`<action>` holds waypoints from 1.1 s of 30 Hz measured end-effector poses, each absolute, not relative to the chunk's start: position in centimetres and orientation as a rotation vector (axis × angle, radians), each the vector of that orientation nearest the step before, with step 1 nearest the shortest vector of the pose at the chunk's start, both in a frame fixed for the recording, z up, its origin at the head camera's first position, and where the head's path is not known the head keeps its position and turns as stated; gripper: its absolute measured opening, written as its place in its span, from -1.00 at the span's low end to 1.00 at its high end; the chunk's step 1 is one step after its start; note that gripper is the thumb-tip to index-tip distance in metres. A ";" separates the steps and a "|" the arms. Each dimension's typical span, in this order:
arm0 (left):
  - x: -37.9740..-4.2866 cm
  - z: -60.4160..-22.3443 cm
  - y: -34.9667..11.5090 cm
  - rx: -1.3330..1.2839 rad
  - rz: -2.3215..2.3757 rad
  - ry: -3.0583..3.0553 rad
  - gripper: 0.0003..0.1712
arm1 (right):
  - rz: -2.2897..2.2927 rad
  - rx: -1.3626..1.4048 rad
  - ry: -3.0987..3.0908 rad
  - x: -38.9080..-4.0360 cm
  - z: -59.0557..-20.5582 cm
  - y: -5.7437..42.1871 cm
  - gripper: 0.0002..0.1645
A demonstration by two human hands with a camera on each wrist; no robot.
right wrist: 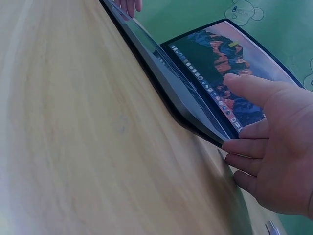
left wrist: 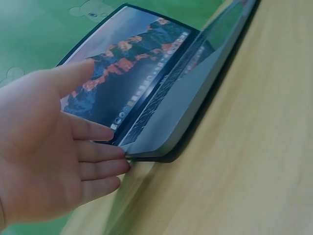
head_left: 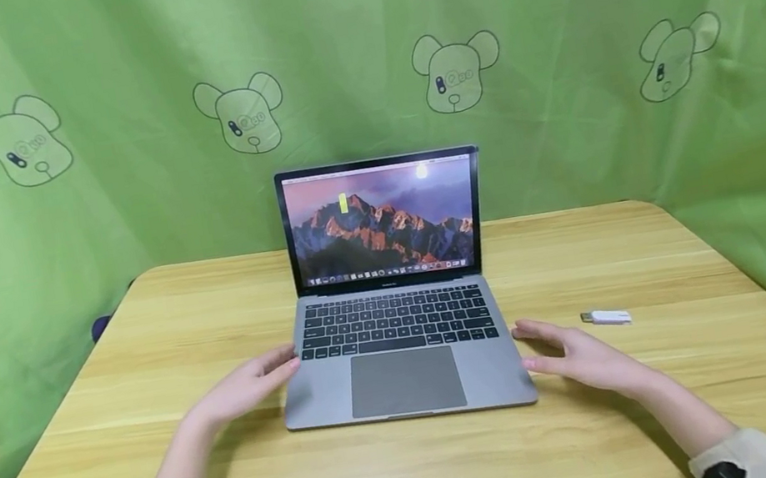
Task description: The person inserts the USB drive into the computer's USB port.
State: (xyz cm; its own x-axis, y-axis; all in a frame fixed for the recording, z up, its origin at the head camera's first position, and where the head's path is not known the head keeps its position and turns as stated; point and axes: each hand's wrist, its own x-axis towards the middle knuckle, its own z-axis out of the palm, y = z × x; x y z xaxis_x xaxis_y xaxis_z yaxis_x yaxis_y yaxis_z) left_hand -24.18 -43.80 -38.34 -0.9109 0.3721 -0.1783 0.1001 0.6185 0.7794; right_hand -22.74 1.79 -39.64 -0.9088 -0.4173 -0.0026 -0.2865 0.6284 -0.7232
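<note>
Backdrop: green curtain (head_left: pixel 344 8) with outlined bear heads, hung behind a pale wood-grain desk (head_left: pixel 421 469).

Item, one laptop (head_left: pixel 401 346): grey, lid raised, standing at the middle of the desk. Screen (head_left: pixel 384 226) lit, showing a mountain picture with a small yellow patch; black keyboard (head_left: pixel 400 321); wide trackpad (head_left: pixel 404 382).

Handling, by judgement: stiff, of moderate weight, smooth and a little slippery on its casing; screen and hinge fragile. Best held by both side edges of the base, not by the lid.

Item, left hand (head_left: pixel 244 389): fingers loosely extended, gripping nothing, fingertips at the laptop's left edge; light contact appears likely.

Item, right hand (head_left: pixel 577 354): likewise relaxed and ungripping, fingertips at the right edge; whether they touch is uncertain.

Item, one USB stick (head_left: pixel 607 317): white, metal plug, lying flat on the desk beyond the right hand, apart from the laptop.
</note>
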 end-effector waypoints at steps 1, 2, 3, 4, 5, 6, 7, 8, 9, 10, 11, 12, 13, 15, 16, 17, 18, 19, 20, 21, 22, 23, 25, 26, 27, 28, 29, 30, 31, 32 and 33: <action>-24.2 -38.4 -43.7 0.396 1.165 2.540 -0.22 | -1.146 -0.594 2.687 -22.8 -39.7 2.0 -0.19; -24.1 -38.4 -43.7 0.411 1.147 2.555 -0.22 | -1.159 -0.602 2.687 -22.8 -39.7 2.2 -0.19; -24.1 -38.4 -43.7 0.431 1.132 2.569 -0.22 | -1.169 -0.610 2.690 -22.9 -39.7 2.4 -0.20; -24.1 -38.4 -43.6 0.451 1.118 2.585 -0.22 | -1.179 -0.613 2.695 -23.0 -39.7 2.6 -0.20; -24.0 -38.4 -43.6 0.469 1.104 2.600 -0.21 | -1.193 -0.605 2.701 -23.0 -39.7 2.9 -0.21; -24.0 -38.4 -43.5 0.490 1.087 2.618 -0.21 | -1.194 -0.604 2.715 -23.1 -39.7 3.1 -0.21; -24.0 -38.4 -43.5 0.504 1.066 2.641 -0.21 | -1.198 -0.592 2.729 -23.2 -39.6 3.4 -0.21; -24.0 -38.4 -43.4 0.516 1.043 2.667 -0.21 | -1.203 -0.586 2.742 -23.2 -39.5 3.7 -0.22; -23.9 -38.4 -43.4 0.528 1.011 2.698 -0.21 | -1.196 -0.576 2.766 -23.3 -39.4 3.9 -0.22; -23.9 -38.4 -43.3 0.539 0.971 2.731 -0.20 | -1.193 -0.563 2.789 -23.3 -39.2 4.2 -0.23; -23.8 -38.4 -43.2 0.546 0.936 2.761 -0.20 | -1.193 -0.549 2.807 -23.3 -39.1 4.5 -0.23; -23.7 -38.4 -43.1 0.553 0.898 2.794 -0.20 | -1.194 -0.539 2.823 -23.4 -38.9 4.9 -0.23; -23.6 -38.4 -43.0 0.558 0.862 2.824 -0.19 | -1.199 -0.525 2.837 -23.4 -38.8 5.2 -0.24; -23.4 -38.4 -42.8 0.579 0.785 2.884 -0.18 | -1.210 -0.497 2.859 -23.4 -38.5 5.9 -0.25; -23.3 -38.3 -42.7 0.592 0.748 2.914 -0.17 | -1.213 -0.484 2.869 -23.4 -38.3 6.3 -0.25; -23.2 -38.3 -42.6 0.608 0.711 2.945 -0.17 | -1.216 -0.470 2.875 -23.4 -38.2 6.7 -0.24; -23.1 -38.3 -42.6 0.632 0.671 2.975 -0.17 | -1.215 -0.456 2.882 -23.4 -38.1 7.0 -0.24; -23.0 -38.3 -42.5 0.656 0.629 3.003 -0.16 | -1.208 -0.435 2.891 -23.4 -38.0 7.4 -0.23; -22.9 -38.2 -42.5 0.681 0.589 3.029 -0.16 | -1.205 -0.421 2.895 -23.4 -37.9 7.7 -0.23; -22.8 -38.2 -42.5 0.706 0.549 3.053 -0.16 | -1.193 -0.402 2.904 -23.4 -37.8 8.1 -0.22; -22.7 -38.2 -42.5 0.724 0.515 3.071 -0.16 | -1.185 -0.386 2.911 -23.4 -37.7 8.5 -0.21; -22.6 -38.2 -42.5 0.742 0.486 3.085 -0.16 | -1.177 -0.373 2.918 -23.5 -37.7 8.9 -0.21; -22.3 -38.2 -42.6 0.767 0.431 3.106 -0.14 | -1.157 -0.352 2.933 -23.6 -37.7 9.6 -0.20; -22.2 -38.1 -42.6 0.778 0.410 3.112 -0.13 | -1.151 -0.347 2.936 -23.6 -37.8 10.0 -0.20; -22.1 -38.1 -42.6 0.789 0.386 3.120 -0.11 | -1.139 -0.340 2.945 -23.7 -37.8 10.4 -0.20; -22.0 -38.1 -42.6 0.798 0.365 3.125 -0.10 | -1.130 -0.339 2.949 -23.8 -37.9 10.7 -0.19; -21.9 -38.1 -42.6 0.807 0.340 3.131 -0.08 | -1.118 -0.337 2.954 -23.9 -37.9 11.0 -0.19; -21.8 -38.1 -42.7 0.813 0.314 3.134 -0.07 | -1.104 -0.336 2.958 -24.0 -38.0 11.2 -0.19; -21.7 -38.1 -42.7 0.823 0.292 3.136 -0.06 | -1.086 -0.336 2.963 -24.1 -38.1 11.4 -0.19; -21.6 -38.1 -42.8 0.828 0.274 3.136 -0.05 | -1.068 -0.335 2.969 -24.3 -38.2 11.7 -0.18; -21.6 -38.1 -42.8 0.831 0.254 3.136 -0.03 | -1.049 -0.335 2.974 -24.4 -38.3 11.8 -0.18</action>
State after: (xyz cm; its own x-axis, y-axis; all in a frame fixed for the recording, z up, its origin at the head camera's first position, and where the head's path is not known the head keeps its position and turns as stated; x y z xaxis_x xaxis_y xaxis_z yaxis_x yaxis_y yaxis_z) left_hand -21.58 -42.81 -38.15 -0.8636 0.4820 0.1477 0.4995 0.8577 0.1216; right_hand -24.35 11.84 -38.31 -0.9772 -0.1884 0.0976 -0.2079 0.7587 -0.6173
